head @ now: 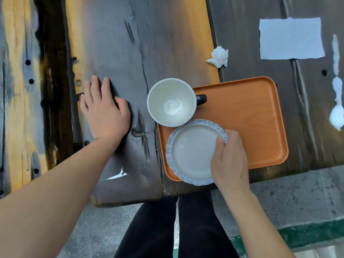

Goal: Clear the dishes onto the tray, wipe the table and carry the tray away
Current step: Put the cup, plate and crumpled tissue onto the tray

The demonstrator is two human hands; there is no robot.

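Observation:
An orange tray point(247, 120) lies on the dark wooden table near its front edge. My right hand point(229, 157) grips the right rim of a small plate with a fluted blue edge point(191, 151), held over the tray's front left corner. A white cup with a dark handle point(171, 102) stands at the tray's far left corner, overhanging its edge. My left hand point(104, 107) rests flat on the table left of the cup, fingers spread, holding nothing. A crumpled white tissue point(219, 56) lies beyond the tray.
A flat sheet of paper towel point(290, 39) lies at the far right. A white spoon point(337, 101) lies right of the tray. A white smear point(116, 175) marks the table near its front edge. Concrete floor and my dark trousers show below the table.

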